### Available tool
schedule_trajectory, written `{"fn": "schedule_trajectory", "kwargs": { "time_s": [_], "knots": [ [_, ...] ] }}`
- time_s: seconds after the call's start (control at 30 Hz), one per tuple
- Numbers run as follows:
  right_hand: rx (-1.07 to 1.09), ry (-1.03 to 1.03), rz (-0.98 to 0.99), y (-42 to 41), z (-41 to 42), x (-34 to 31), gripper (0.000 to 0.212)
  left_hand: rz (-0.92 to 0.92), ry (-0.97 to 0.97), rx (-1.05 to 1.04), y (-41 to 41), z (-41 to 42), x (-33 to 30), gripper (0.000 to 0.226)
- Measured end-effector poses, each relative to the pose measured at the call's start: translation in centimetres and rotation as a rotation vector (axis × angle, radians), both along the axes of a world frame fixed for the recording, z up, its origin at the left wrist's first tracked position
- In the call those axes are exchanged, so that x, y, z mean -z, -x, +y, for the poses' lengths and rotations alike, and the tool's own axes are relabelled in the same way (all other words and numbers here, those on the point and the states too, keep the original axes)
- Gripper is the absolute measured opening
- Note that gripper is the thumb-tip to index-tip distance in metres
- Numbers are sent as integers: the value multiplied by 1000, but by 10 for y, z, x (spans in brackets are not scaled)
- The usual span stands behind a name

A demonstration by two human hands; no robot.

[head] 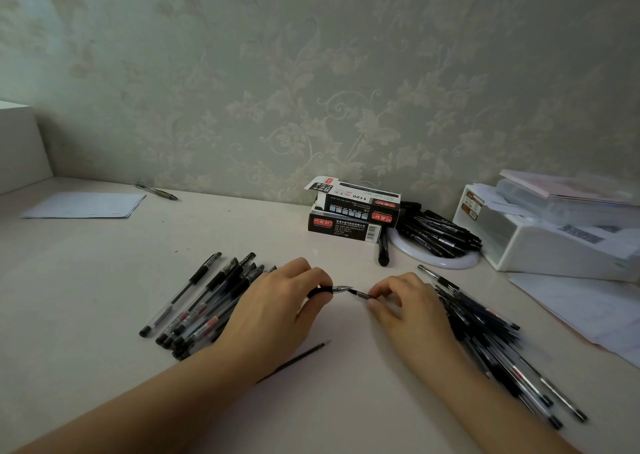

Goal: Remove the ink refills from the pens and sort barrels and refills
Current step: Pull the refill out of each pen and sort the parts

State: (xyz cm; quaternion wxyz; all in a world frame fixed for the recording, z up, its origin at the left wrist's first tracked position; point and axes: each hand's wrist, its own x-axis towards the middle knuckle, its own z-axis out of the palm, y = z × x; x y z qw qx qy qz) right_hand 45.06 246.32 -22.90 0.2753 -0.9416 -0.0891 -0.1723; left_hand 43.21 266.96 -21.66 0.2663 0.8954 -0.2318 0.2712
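Pinching a pen barrel (pixel 320 292) in our left hand (pixel 277 301), grip curled round its black end; right hand (pixel 408 301) pinches the refill (pixel 360 293) just beside the tip. Both sit mid-counter (pixel 104 280), btw a pile of pens (pixel 204 301) at left and a pile (pixel 491 342) at right. One loose refill (pixel 298 360) lies near us.

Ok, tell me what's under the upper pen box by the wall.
A second pen box lies under the upper pen box, stacked flat on the table. Their contents can't be seen.
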Motion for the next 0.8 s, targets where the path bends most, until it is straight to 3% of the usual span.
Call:
{"fn": "schedule_trajectory", "kwargs": {
  "time_s": [0.2,0.6,0.8],
  "knots": [
    [-124,-176,-4,6,2,-9,7,15,-23,-18,0,3,1,12],
    [-326,-296,32,15,7,-14,11,67,-27,22,-1,0,-1,11],
    [-258,-441,27,6,1,-7,11,42,-20,-34,2,1,-5,7]
  ]
}}
